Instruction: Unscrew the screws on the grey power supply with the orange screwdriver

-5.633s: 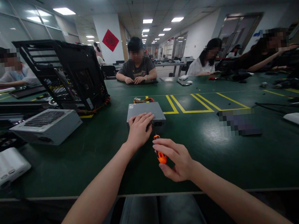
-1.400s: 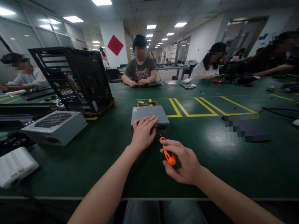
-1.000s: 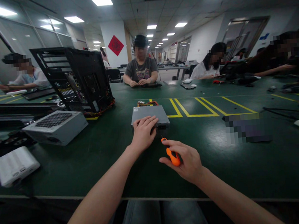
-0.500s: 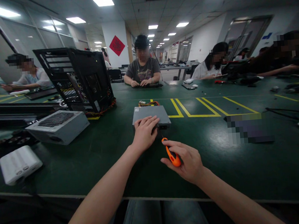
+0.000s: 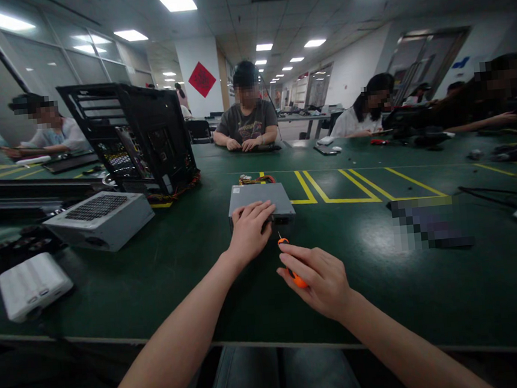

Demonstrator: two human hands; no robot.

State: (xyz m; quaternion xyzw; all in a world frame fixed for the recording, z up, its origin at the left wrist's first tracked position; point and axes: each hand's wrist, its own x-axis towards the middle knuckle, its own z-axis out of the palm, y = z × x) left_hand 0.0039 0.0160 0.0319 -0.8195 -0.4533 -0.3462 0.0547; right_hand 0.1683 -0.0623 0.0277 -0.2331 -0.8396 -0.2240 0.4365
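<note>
A grey metal power supply box (image 5: 258,195) lies on the green table (image 5: 168,298), with coloured wires (image 5: 260,180) bunched behind it. My left hand (image 5: 250,231) rests on the top and near edge of the box, its fingers stretched out. Just to the right and nearer to me, my right hand (image 5: 320,276) is closed around an orange and black screwdriver (image 5: 299,281). The screwdriver's thin tip points up toward the near side of the box, apparently a little short of it.
A black computer case (image 5: 154,137) stands at the back left, with a second power supply (image 5: 102,220) and a white box-shaped device (image 5: 35,285) nearer. A person (image 5: 249,116) sits opposite. A blurred dark flat object (image 5: 433,224) lies to the right.
The fingers of my right hand have closed further around the screwdriver handle, covering more of it. The thin shaft shows more clearly. My left hand and the box have stayed put.
</note>
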